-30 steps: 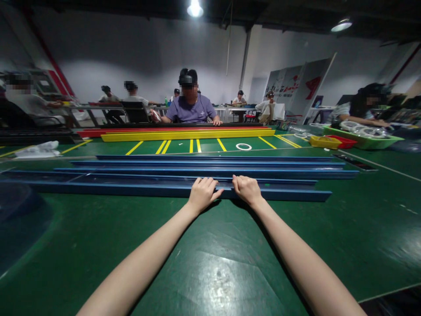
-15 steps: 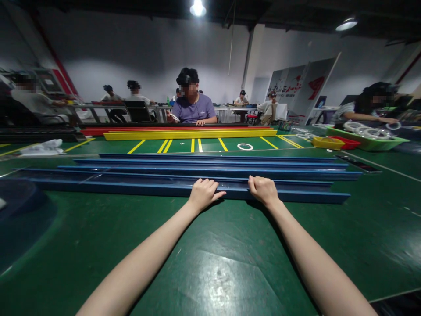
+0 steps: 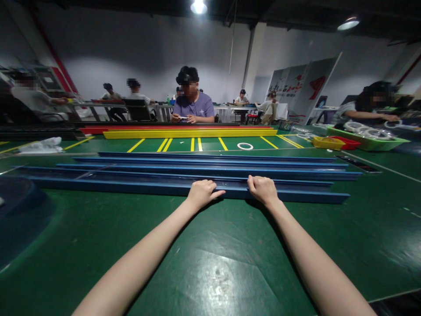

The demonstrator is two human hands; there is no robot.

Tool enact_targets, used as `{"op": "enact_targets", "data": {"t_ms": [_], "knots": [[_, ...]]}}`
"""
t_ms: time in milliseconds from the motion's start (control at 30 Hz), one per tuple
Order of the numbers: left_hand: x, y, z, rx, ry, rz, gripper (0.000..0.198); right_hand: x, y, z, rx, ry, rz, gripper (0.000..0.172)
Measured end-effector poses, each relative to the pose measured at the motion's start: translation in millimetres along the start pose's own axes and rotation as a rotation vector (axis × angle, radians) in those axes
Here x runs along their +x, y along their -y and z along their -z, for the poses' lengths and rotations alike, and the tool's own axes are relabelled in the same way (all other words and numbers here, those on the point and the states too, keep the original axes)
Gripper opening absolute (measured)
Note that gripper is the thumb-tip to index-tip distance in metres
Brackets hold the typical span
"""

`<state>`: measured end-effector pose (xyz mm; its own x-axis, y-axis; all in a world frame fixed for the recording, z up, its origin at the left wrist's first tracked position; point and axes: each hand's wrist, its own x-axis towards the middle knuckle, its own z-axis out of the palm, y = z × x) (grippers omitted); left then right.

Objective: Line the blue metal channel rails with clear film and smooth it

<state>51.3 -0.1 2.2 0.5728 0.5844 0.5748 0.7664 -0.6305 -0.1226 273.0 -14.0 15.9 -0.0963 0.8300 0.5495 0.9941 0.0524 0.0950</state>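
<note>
Several long blue U-shaped channels [image 3: 158,160] lie side by side across the green table. My left hand [image 3: 201,193] is curled over the near wall of the closest blue channel [image 3: 115,185], with its thumb stretched out to the right along the front. My right hand [image 3: 263,188] is closed over that same wall, farther right, in a fist-like grip. The fingertips of both hands are hidden inside the channel. A stretch of bare channel shows between the two hands.
Beyond lie yellow [image 3: 190,133] and red channels [image 3: 90,130] and a white ring [image 3: 245,146]. A phone-like black slab [image 3: 358,164] rests at right, near a green tray [image 3: 371,142] of wrapped rings. A dark blue rounded object [image 3: 19,210] is at left. A co-worker [image 3: 194,107] sits opposite.
My left hand has slid slightly to the left on the channel, while my right hand stays put. The co-worker opposite has brought both hands together around a small white item.
</note>
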Motion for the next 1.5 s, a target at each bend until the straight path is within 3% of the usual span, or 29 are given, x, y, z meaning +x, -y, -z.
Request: {"op": "enact_targets", "data": {"t_ms": [533,867,1200,1500], "knots": [[5.8,2.4,6.7,-0.075,0.147,0.107,0.051,3.1,1.5,5.5,-0.008,0.124,-0.040,0.049],[-0.6,-0.2,-1.8,0.030,0.011,0.019,0.045,3.3,2.4,6.2,-0.009,0.151,-0.034,0.050],[-1.4,0.9,-2.2,-0.003,-0.099,-0.038,0.038,2.5,3.3,7.5,-0.014,0.173,-0.034,0.051],[-1.9,1.0,1.1,-0.068,-0.109,-0.041,0.036,1.0,2.4,7.8,0.003,0.150,-0.051,0.049]]}}
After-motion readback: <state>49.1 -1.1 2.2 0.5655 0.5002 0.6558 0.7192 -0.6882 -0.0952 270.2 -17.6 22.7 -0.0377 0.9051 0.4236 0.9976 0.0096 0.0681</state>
